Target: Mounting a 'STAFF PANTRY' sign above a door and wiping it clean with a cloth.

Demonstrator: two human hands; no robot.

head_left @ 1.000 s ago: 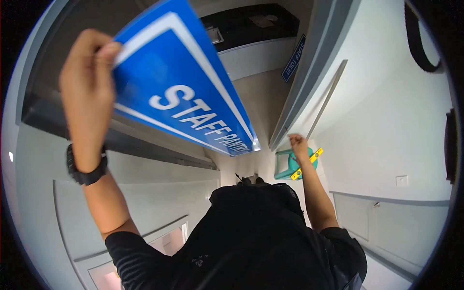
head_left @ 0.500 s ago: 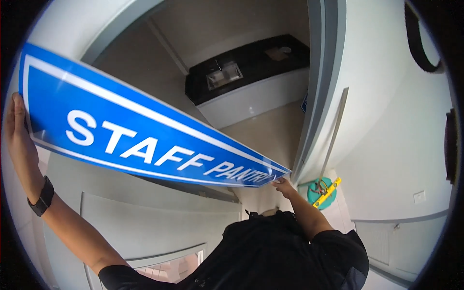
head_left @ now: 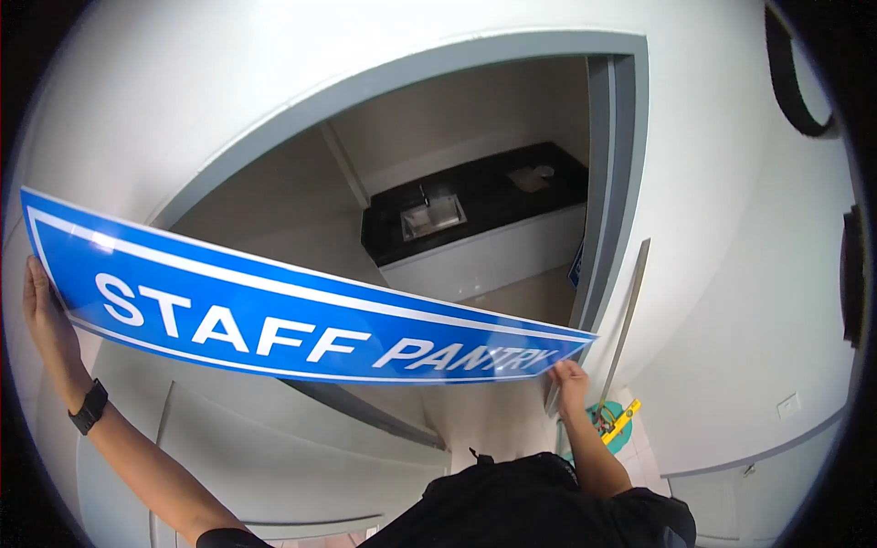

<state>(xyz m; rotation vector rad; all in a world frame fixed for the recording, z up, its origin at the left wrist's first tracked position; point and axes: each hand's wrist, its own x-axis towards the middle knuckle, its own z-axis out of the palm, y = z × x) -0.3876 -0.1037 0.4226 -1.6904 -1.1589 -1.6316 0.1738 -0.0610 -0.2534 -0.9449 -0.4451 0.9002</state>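
Note:
A long blue sign panel (head_left: 274,306) with a white border and white lettering stretches across the view, held up in front of a doorway. My left hand (head_left: 47,301), a dark watch (head_left: 89,407) at its wrist, is closed on the panel's left end. At the opposite end, my right hand (head_left: 570,379) grips the lower right corner. The panel slopes down a little from left to right, and its top edge lies below the top of the grey door frame (head_left: 512,44).
Beyond the doorway stands a black counter (head_left: 493,187) with a steel sink (head_left: 433,217). A metal strip (head_left: 630,306) leans on the right wall. Below it, a yellow spirit level (head_left: 621,422) rests over a teal round stool or tub (head_left: 614,440). A grey door (head_left: 265,447) is at lower left.
My view has tilted up, so the top of the door frame now shows. The panel has become more level, its right end shifting right, with both hands still holding it.

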